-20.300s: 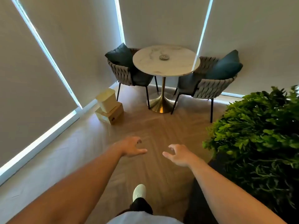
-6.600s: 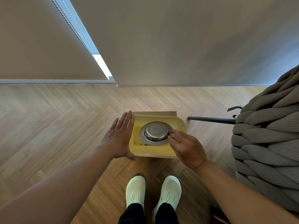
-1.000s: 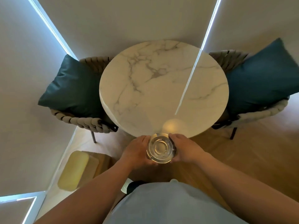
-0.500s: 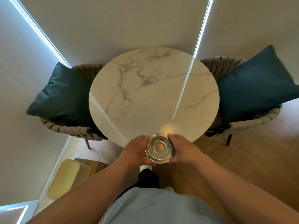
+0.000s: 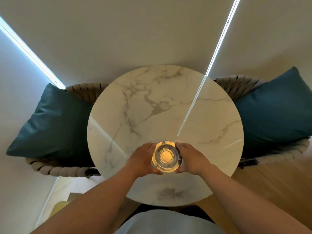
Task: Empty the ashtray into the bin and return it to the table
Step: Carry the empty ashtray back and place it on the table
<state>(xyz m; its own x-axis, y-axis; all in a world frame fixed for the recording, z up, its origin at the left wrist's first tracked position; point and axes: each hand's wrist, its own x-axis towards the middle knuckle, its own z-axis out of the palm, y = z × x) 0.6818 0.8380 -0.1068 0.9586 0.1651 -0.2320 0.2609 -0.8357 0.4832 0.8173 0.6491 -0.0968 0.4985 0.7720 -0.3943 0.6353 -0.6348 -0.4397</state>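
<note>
The round metal ashtray is upright and looks empty, shining yellow in its middle. It is over the near half of the round white marble table; I cannot tell whether it touches the top. My left hand grips its left rim and my right hand grips its right rim. A corner of the yellow bin shows on the floor at the lower left, partly hidden by my left forearm.
A woven chair with a teal cushion stands left of the table, and another with a teal cushion stands right of it. Drawn blinds close the wall behind. Wooden floor lies at the right.
I have stepped up to the table and carried the ashtray forward from beyond the near edge to over the tabletop. Both hands keep their grip on its rim.
</note>
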